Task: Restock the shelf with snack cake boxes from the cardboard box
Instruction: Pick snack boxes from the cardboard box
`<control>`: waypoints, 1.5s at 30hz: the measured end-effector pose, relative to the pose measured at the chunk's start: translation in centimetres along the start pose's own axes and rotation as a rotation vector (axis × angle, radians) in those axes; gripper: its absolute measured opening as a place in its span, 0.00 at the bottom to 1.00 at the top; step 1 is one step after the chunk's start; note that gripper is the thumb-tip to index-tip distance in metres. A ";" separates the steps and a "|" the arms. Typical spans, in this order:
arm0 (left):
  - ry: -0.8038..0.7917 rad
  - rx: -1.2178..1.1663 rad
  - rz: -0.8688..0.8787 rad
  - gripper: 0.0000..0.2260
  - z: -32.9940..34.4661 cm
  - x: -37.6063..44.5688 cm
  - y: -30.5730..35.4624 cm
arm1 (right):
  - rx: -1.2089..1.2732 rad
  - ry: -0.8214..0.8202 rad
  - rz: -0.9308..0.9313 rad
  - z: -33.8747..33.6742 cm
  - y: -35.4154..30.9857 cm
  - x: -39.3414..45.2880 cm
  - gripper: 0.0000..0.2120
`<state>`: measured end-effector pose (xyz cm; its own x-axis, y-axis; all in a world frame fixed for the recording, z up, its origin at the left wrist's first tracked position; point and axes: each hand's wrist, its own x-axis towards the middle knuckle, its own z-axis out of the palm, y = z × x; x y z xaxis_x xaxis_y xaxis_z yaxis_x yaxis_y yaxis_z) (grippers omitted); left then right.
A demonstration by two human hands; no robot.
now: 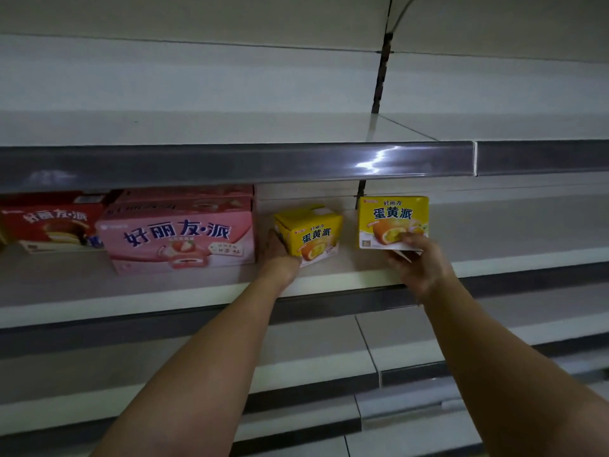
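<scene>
Two yellow boxes on the shelf [329, 278]: left grip [278, 255] grasps one [313, 235], right grip [418, 262] the other [392, 219].

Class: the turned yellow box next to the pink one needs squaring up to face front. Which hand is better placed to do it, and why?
Left. The left hand already grips the turned yellow box beside the pink box; the right hand is busy holding the other yellow box.

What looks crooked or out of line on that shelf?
The yellow box gripped by the left hand sits turned at an angle, one corner forward, unlike the pink box beside it. The right hand holds the other yellow box square-on.
</scene>
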<state>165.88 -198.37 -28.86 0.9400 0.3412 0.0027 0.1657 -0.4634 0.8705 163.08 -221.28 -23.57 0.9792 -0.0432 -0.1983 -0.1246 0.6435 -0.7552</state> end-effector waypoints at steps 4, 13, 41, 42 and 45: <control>0.081 0.069 0.002 0.26 0.5 0.8 0.0 | -0.194 -0.024 0.027 -1.4 -0.2 1.7 0.11; 0.090 0.246 0.062 0.17 1.0 2.6 0.6 | -0.562 -0.231 0.154 -1.2 0.1 4.1 0.26; 0.135 -0.232 0.078 0.27 1.2 3.7 1.7 | -1.034 -0.387 -0.113 7.3 5.3 8.7 0.26; 0.196 -0.183 0.070 0.25 1.2 3.6 1.9 | -1.028 -0.375 -0.117 7.5 5.6 8.9 0.27; 0.298 -0.030 0.023 0.22 1.4 3.2 2.2 | -1.043 -0.351 -0.141 8.3 6.2 9.4 0.28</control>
<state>169.71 -199.43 -27.60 0.8137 0.5578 0.1636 0.1321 -0.4514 0.8825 172.89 -211.40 -24.95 0.9657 0.2598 -0.0061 0.0789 -0.3158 -0.9455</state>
